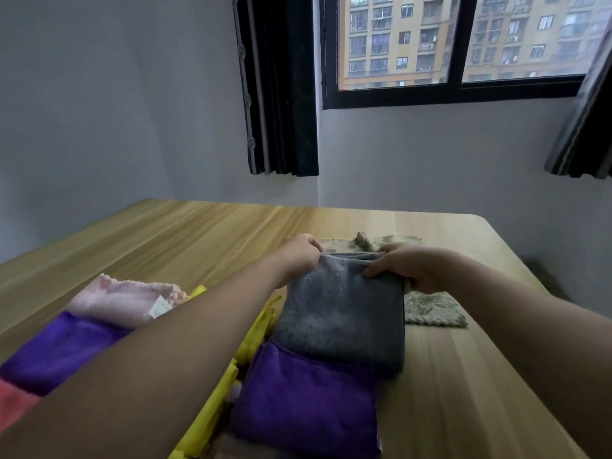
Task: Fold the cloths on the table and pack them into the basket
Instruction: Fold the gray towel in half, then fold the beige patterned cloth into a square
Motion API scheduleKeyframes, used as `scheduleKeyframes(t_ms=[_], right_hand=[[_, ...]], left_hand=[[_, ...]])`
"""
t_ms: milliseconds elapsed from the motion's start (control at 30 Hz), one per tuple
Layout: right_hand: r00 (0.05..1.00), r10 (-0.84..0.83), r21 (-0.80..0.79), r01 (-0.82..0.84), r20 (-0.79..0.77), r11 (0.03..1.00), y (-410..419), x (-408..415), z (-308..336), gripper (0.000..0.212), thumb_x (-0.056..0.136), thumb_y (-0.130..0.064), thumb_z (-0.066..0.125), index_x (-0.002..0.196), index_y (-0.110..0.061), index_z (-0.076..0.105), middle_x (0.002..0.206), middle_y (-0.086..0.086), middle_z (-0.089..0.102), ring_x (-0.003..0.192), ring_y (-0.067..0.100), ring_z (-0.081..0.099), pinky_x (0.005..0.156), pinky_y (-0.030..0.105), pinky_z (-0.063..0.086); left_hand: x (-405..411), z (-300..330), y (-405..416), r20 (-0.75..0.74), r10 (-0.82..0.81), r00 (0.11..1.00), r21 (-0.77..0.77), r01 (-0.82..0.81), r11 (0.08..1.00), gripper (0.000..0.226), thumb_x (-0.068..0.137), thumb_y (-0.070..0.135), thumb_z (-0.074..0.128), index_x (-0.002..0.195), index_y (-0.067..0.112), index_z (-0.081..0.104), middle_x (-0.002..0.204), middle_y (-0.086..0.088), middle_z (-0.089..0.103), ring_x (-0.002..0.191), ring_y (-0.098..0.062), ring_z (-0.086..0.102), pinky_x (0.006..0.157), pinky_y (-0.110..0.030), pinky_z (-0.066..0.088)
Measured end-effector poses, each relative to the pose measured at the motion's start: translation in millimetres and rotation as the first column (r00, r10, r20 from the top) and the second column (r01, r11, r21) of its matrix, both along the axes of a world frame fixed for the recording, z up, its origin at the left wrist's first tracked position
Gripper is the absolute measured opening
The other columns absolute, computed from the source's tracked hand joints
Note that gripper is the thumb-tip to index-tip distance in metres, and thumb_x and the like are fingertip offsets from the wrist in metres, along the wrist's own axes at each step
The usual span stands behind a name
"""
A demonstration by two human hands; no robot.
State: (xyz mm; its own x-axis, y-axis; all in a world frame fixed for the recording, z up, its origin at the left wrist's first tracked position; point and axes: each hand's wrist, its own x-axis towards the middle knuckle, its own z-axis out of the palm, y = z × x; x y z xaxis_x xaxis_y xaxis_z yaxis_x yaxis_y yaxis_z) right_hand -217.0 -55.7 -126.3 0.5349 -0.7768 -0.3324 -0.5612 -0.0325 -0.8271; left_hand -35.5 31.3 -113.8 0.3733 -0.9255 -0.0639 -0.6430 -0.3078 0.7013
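A folded grey cloth (341, 313) stands tilted in the middle of the view. My left hand (303, 255) grips its top left corner and my right hand (410, 266) pinches its top right edge. Below it lies a folded purple cloth (304, 395). A yellow basket (215, 402) shows as yellow fabric walls between the stacks. To the left sit another purple cloth (63, 346), a pink cloth (122, 299) with a white tag, and a red cloth (13, 405). An olive green cloth (433, 311) lies flat on the table behind the grey one.
The wooden table (165, 233) stretches to a grey wall. Its right edge drops off near my right forearm. Black curtains (281, 94) and a window (457, 44) are beyond the far edge.
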Motion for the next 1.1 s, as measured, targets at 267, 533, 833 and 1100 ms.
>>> scheduleKeyframes(t_ms=[267, 533, 833, 1100], right_hand=[[0.999, -0.016, -0.148, 0.011, -0.03, 0.989, -36.6, -0.9, -26.4, 0.035, 0.082, -0.037, 0.071, 0.103, -0.01, 0.062, 0.098, 0.004, 0.063, 0.086, 0.021, 0.062, 0.07, 0.034, 0.056], [0.819, -0.484, -0.551, 0.261, -0.308, 0.793, -93.7, -8.3, -48.7, 0.034, 0.082, -0.026, 0.041, 0.11, -0.01, 0.051, 0.111, 0.017, 0.056, 0.102, 0.034, 0.054, 0.089, 0.039, 0.048], [0.882, -0.465, -0.302, 0.424, -0.075, 0.854, -162.6, -2.9, -54.8, 0.028, 0.088, -0.022, 0.054, 0.103, 0.0, 0.064, 0.102, 0.017, 0.066, 0.095, 0.031, 0.064, 0.091, 0.04, 0.053], [0.853, -0.499, -0.357, 0.422, -0.155, 0.833, -170.2, 10.6, -59.0, 0.044, 0.089, -0.034, 0.058, 0.111, 0.004, 0.061, 0.109, 0.022, 0.063, 0.102, 0.038, 0.063, 0.092, 0.046, 0.052]], left_hand=[[5.5, -33.8, -12.3, 0.469, -0.298, 0.832, 0.304, 0.165, 0.938, 0.036, 0.086, 0.011, 0.039, 0.12, 0.02, 0.049, 0.127, -0.008, 0.048, 0.121, -0.029, 0.042, 0.111, -0.052, 0.026], [-0.3, -18.2, -71.1, 0.22, -0.026, 0.975, 0.162, -0.011, 0.987, 0.028, 0.092, 0.004, 0.034, 0.109, -0.004, 0.054, 0.084, -0.012, 0.049, 0.075, -0.027, 0.046, 0.059, -0.029, 0.035], [14.0, -45.0, -150.0, 0.362, 0.001, 0.932, 0.232, -0.091, 0.969, 0.027, 0.095, 0.01, 0.045, 0.112, -0.004, 0.061, 0.09, -0.014, 0.059, 0.079, -0.026, 0.054, 0.074, -0.034, 0.043], [23.4, -50.7, -164.2, 0.21, 0.087, 0.974, 0.156, -0.122, 0.98, 0.018, 0.094, 0.013, 0.048, 0.083, 0.002, 0.057, 0.07, -0.009, 0.061, 0.048, -0.021, 0.054, 0.046, -0.024, 0.044]])
